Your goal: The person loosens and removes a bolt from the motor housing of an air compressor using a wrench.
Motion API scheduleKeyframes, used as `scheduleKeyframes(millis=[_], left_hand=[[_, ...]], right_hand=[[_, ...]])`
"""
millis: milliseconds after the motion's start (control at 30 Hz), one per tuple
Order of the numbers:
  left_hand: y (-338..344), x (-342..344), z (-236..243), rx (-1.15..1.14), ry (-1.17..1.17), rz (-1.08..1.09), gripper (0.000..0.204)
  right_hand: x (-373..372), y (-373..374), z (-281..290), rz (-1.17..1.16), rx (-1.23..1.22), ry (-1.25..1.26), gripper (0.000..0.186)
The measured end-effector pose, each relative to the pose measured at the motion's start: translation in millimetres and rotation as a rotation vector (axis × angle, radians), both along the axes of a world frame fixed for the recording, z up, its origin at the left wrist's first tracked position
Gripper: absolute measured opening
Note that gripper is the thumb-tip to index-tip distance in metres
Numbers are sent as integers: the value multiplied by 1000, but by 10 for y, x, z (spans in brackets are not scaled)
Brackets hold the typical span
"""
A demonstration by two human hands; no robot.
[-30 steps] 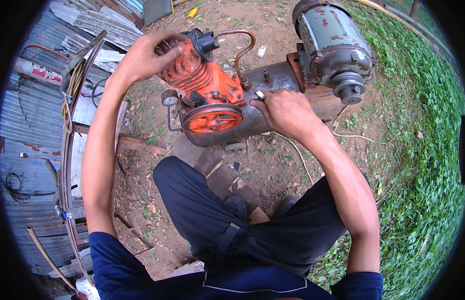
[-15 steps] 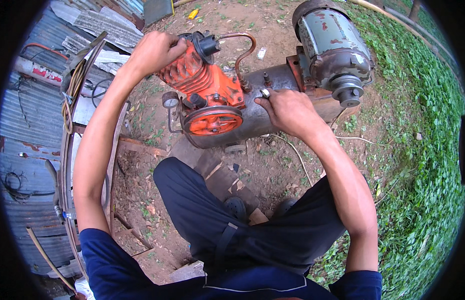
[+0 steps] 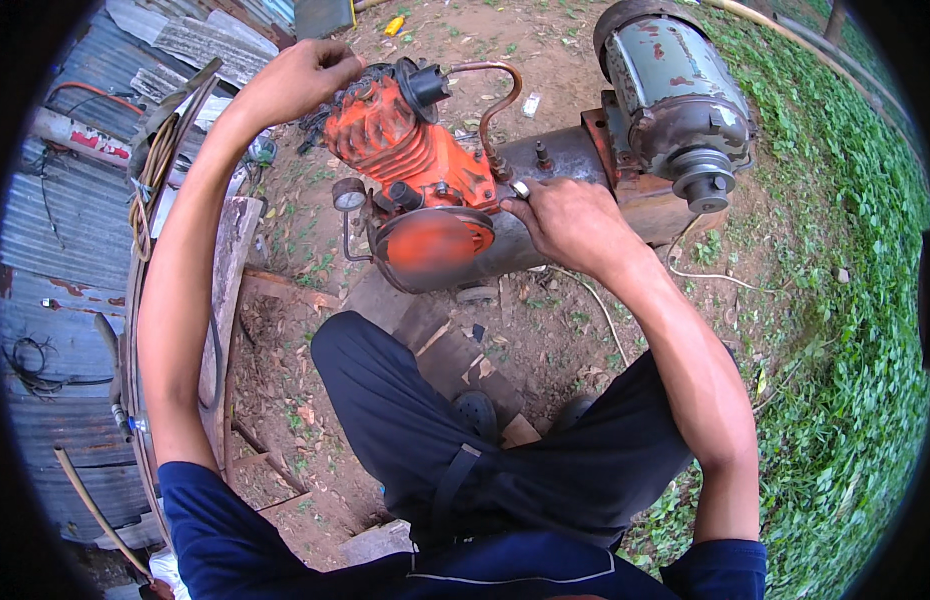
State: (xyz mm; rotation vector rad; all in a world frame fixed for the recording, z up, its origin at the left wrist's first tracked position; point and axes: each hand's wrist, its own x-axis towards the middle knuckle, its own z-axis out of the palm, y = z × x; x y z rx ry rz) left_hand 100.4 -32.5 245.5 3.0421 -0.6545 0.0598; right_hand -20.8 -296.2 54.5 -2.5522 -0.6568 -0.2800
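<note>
An orange air compressor pump [image 3: 385,135] is mounted on a dark cylindrical tank [image 3: 575,150]. My left hand [image 3: 295,82] is over the far left end of the pump, beside its black round fitting [image 3: 422,88]. Its fingers are curled together, and whatever they hold is hidden. My right hand [image 3: 575,225] lies against the tank, closed around a shiny metal tool with a ring-shaped end [image 3: 521,189]; the rest of the tool is hidden. Left of that hand is the pump's orange pulley wheel [image 3: 435,245], its middle blurred. A pressure gauge [image 3: 349,194] stands left of the wheel.
A grey-green electric motor [image 3: 670,90] with a stepped pulley [image 3: 703,182] sits on the tank's right end. A copper pipe [image 3: 515,90] arches beside the pump. Corrugated sheets [image 3: 65,230] and coiled hose [image 3: 153,180] lie left; grass [image 3: 845,300] grows right.
My left hand has moved up and to the left off the pump's top, its fingers still curled. My right hand stays at the tank with the ring-ended tool. The pulley's spokes now look blurred.
</note>
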Motion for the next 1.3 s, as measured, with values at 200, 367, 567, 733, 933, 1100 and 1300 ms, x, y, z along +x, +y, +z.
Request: scheduleKeyframes(millis=[200,367,567,733,933,1100,1300], left_hand=[[76,-102,2,44,8,-422,28],[132,-53,-41,113,-73,-504,25],[134,-38,-97,128,-22,-355,30],[22,-98,-70,137,39,-235,34],[209,52,-105,-99,108,-188,33],[261,1,-181,-136,131,-245,29],[241,-120,-288,-128,9,-238,31]], right_hand=[[-95,-4,127,-18,-14,64,41],[-141,-49,148,-27,-41,82,41],[-193,-94,176,-40,-26,69,42],[-205,-117,184,-35,-60,91,42],[-199,-111,191,-32,-46,84,42],[-198,-118,163,-37,-35,91,42],[-189,-128,139,-46,-59,121,43]])
